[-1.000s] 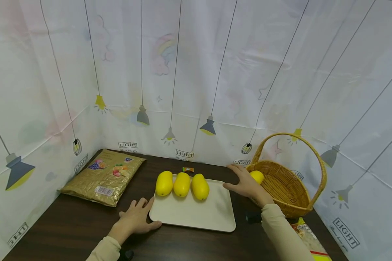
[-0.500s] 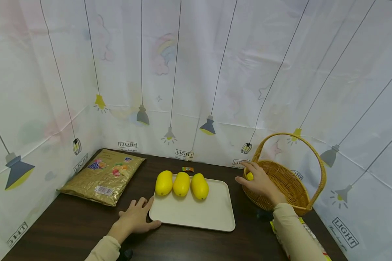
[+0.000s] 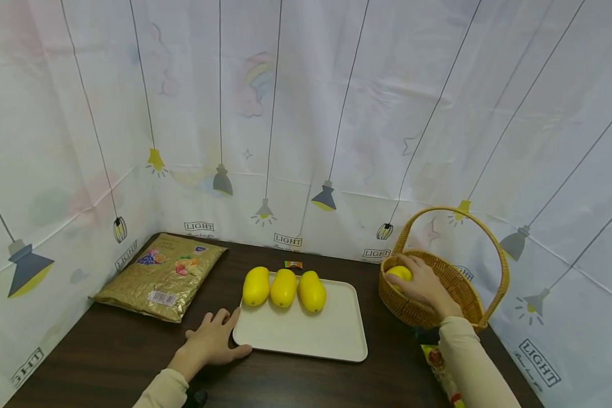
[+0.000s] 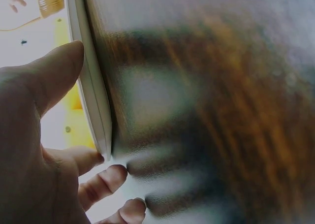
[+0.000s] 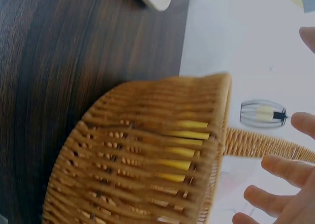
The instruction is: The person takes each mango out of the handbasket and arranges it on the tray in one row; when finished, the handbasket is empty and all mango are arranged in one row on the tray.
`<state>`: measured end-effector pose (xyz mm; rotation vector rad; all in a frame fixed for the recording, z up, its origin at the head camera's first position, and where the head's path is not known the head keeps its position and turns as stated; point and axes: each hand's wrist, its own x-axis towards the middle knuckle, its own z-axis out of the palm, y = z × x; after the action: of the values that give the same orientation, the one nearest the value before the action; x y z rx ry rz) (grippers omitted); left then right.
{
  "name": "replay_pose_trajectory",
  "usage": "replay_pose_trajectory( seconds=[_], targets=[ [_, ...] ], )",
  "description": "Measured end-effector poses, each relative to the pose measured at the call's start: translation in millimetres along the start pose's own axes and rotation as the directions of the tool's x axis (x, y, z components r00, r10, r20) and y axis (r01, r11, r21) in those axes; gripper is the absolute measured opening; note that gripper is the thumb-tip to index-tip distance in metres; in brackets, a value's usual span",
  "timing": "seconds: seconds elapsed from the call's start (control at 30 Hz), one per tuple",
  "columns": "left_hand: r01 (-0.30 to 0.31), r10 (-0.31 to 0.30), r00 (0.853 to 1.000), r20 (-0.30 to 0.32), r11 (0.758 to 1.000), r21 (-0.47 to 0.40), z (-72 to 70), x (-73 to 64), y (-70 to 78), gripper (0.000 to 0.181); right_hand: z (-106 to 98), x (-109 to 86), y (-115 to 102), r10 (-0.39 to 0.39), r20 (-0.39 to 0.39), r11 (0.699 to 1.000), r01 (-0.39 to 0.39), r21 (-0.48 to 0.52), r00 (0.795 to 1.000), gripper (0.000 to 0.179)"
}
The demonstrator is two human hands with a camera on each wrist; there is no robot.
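Observation:
My left hand (image 3: 209,343) rests at the near left corner of a cream tray (image 3: 311,337), thumb along its front edge, fingers spread by its left side. In the left wrist view the thumb lies against the tray rim (image 4: 91,96). Three yellow oblong fruits (image 3: 283,288) lie side by side along the tray's far edge. My right hand (image 3: 424,283) reaches into the wicker basket (image 3: 456,283), over another yellow fruit (image 3: 400,273). In the right wrist view its fingers (image 5: 285,170) are spread above the rim, and yellow shows through the weave.
A gold package (image 3: 168,275) printed with fruit lies at the back left. Behind the tray sits a small wrapped item (image 3: 293,264). A colourful packet (image 3: 441,368) lies partly under the right forearm. The basket's tall arched handle (image 3: 502,266) rises at the right, near the printed curtain.
My right hand has moved right, from beside the basket's left rim to inside it, over the yellow fruit. The left hand and the tray have stayed put.

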<state>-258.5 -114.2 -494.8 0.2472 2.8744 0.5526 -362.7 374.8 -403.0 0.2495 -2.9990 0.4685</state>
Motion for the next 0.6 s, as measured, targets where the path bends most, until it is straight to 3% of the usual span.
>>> replay_pose_trajectory(
  seconds=[0.3,0.6],
  targets=[
    [0.005,-0.005,1.000,0.004,1.000,0.005,0.5,-0.1,0.4,0.100,1.3,-0.6,18.8,0.009,0.005,1.000,-0.009,0.007,1.000,0.086],
    [0.004,-0.004,1.000,0.002,1.000,0.005,0.7,0.0,1.1,0.099,8.6,0.5,28.3,0.066,0.055,0.998,-0.067,0.011,0.996,0.091]
  ],
)
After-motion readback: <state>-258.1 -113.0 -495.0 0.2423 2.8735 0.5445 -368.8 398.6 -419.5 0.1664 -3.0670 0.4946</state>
